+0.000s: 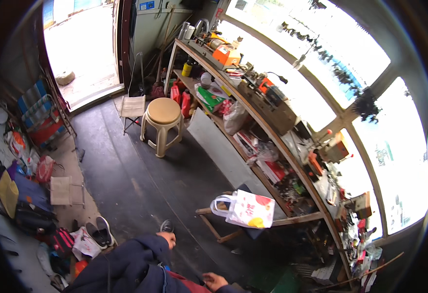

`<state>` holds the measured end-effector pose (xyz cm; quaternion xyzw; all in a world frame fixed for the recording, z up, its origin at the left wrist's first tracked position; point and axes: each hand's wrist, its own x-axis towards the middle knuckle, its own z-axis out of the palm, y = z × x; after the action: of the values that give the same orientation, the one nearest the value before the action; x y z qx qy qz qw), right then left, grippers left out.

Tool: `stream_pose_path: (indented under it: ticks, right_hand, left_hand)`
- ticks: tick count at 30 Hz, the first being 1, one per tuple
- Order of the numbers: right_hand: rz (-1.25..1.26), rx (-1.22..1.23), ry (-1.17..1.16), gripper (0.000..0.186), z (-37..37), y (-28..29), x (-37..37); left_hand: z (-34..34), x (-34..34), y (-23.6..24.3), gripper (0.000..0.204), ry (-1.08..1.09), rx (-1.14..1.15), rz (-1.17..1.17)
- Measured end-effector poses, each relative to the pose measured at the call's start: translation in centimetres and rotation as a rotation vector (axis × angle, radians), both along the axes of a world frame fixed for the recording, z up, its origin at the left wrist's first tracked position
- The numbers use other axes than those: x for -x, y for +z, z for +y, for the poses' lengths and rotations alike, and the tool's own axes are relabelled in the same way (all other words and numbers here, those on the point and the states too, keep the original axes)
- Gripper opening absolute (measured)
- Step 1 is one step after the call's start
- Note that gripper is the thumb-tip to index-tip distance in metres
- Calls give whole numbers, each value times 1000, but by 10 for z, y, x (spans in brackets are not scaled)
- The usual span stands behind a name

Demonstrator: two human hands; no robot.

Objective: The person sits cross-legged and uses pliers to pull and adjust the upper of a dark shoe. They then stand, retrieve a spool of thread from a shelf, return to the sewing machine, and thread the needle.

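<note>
My left hand (167, 239) hangs low by the dark jacket, just in front of my dark shoe (166, 225). Its fingers are loosely bent, and nothing shows in them. At the lower edge is my right hand (215, 282), fingers slightly bent and apart, with no object visible in it. Neither hand touches anything that I can make out. Ahead and to the right, a white carrier bag (250, 209) with red and yellow print lies on a low wooden-framed seat (209, 211). That bag is the object nearest my right hand.
A long cluttered workbench (272, 128) with small machines runs along the windows at right. On the dark floor stand a round stool (164, 111) and a small folding stool (133, 106). Shoes (100, 231), bags and a folding chair (43, 115) line the left wall. A doorway opens at far left.
</note>
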<state>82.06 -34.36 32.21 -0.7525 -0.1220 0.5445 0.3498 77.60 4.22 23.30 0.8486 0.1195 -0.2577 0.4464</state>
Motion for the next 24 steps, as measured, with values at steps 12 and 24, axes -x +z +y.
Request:
stream_pose_path:
  ticks: [12, 24]
  right_hand:
    - [-3, -153, 125, 46, 289, 97, -282]
    - [-369, -230, 161, 41, 487, 81, -519]
  left_hand:
    - [335, -158, 87, 22, 1086, -276, -102]
    - [424, -338, 71, 22, 1029, -174, -2]
